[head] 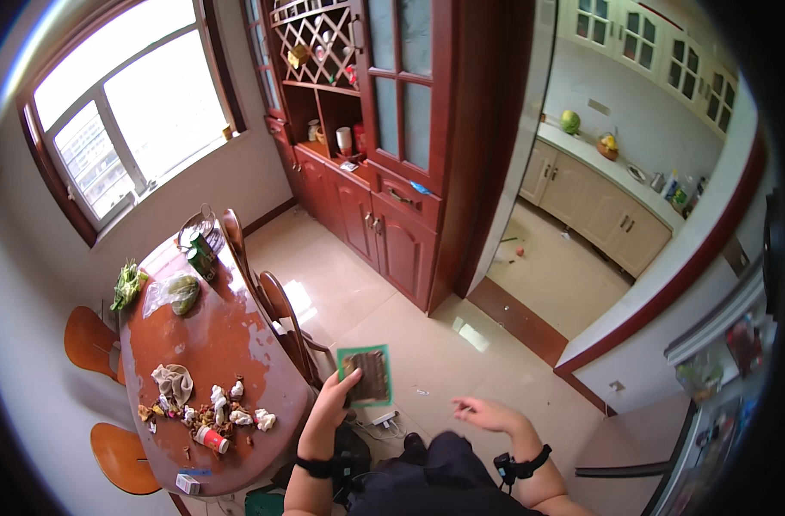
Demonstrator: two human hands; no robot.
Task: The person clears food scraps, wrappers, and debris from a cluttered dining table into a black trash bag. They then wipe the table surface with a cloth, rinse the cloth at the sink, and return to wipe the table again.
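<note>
My left hand (335, 395) grips a flat square packet (370, 377) with a green border and dark brown ridged contents; what they are I cannot tell. The thumb lies over its near left edge, above the tiled floor. My right hand (489, 413) hangs to the right of it, away from any object, its fingers loosely apart and holding nothing. Beside my left arm stands an oval wooden table (282, 387). On it lie scraps with crumpled tissues (240, 416), a tipped red paper cup (211, 440) and a bunched cloth (173, 383).
A refrigerator (715, 445) stands at the right, its door open. Chairs (280, 297) line the table. Green cans (200, 261), a bagged vegetable (184, 293) and leafy greens (129, 286) sit at its far end. A power strip (385, 418) with cables lies near my feet. Ahead is a red cabinet (405, 238).
</note>
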